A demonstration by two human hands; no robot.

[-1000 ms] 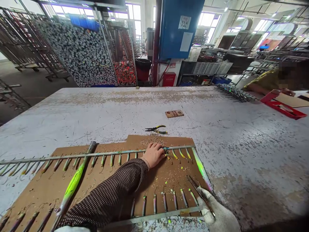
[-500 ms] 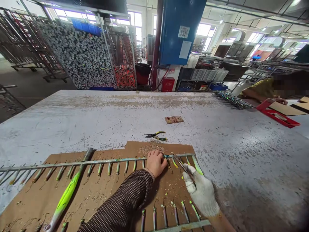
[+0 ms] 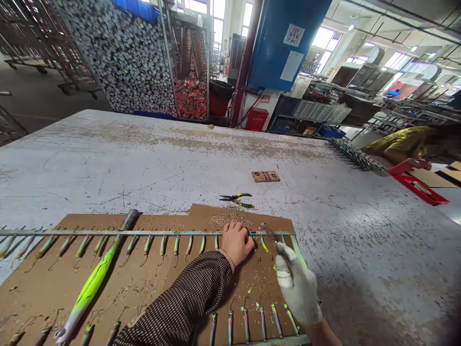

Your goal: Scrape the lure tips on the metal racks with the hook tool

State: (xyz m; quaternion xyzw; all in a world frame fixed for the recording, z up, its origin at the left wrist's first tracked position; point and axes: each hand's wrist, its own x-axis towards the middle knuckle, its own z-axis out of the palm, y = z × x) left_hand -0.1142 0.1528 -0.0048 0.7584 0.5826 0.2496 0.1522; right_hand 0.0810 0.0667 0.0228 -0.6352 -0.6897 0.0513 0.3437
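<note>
My bare left hand (image 3: pixel 236 244), in a checked sleeve, is closed over a long thin metal bar (image 3: pixel 151 233). Small painted fishing lures (image 3: pixel 162 245) with wire hooks are attached along this bar. My right hand (image 3: pixel 297 286), in a white knitted glove, grips a worn metal hand tool (image 3: pixel 273 238) that looks like pliers; its tip reaches the bar just right of my left hand. A yellow-green lure (image 3: pixel 264 244) hangs near that tip. One large yellow-green fish-shaped lure (image 3: pixel 94 283) lies slantwise under the bar on brown cardboard (image 3: pixel 158 293).
Yellow-handled pliers (image 3: pixel 237 199) and a patterned phone-shaped item (image 3: pixel 265 176) lie on the white table (image 3: pixel 173 168). A second bar (image 3: pixel 284 340) with lures is at the near edge. Paint chips litter the cardboard. At right sit a red box (image 3: pixel 419 188) and a person (image 3: pixel 399 144).
The view has tilted down and shifted slightly. The tool's tip has come up a little at the bar, its jaws turned; my left hand keeps its hold.
</note>
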